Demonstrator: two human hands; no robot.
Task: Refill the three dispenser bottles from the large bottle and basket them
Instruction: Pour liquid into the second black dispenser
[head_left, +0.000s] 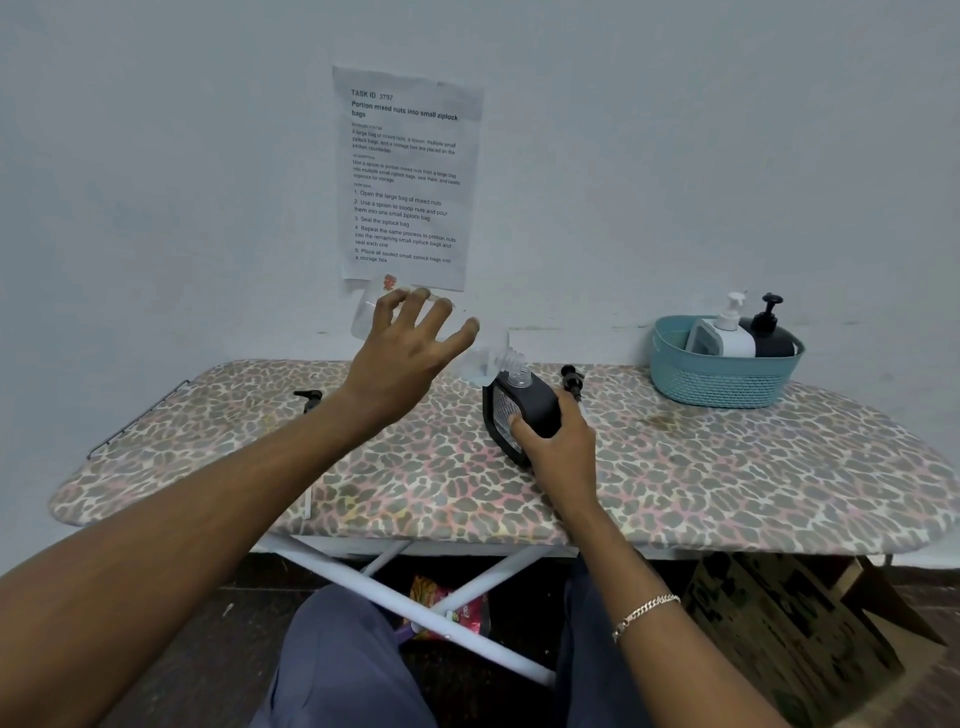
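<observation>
Right, nearest us the right hand (558, 441) grips the open black dispenser bottle (524, 410) on the ironing board (727, 483). The left hand (405, 348) tips the large clear bottle (488, 358) into its neck. Farther off, the basket (722, 382) already holds two, so this looks like the last refill.

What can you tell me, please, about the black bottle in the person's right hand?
The black bottle is squarish, seemingly plastic, with a pale ribbed side panel and a clear neck, its pump off. It rests on the leopard-print board, the right hand gripping its lower body. The large clear bottle tips its mouth over the neck.
</observation>
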